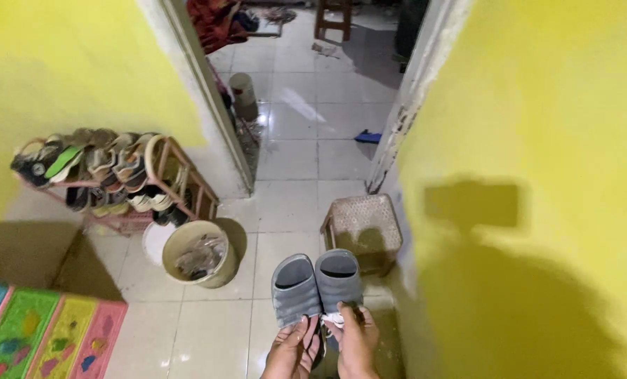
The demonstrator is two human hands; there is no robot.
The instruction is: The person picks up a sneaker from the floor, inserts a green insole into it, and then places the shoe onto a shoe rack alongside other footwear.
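A pair of grey slide sandals is held up side by side, toes pointing away from me, above the white tiled floor. My left hand (294, 351) grips the heel of the left sandal (294, 289). With my right hand (356, 344) I hold the heel of the right sandal (339, 278). A small white scrap, perhaps a cloth, shows between my hands at the right sandal's heel. Both hands are at the bottom edge of the head view, close together.
A pink shoe rack (187, 184) full of sandals stands at the left wall, with a beige bucket (200, 254) in front of it. A low woven stool (364, 226) sits by the yellow right wall. Colourful drawers (43, 338) lie bottom left. An open doorway leads ahead.
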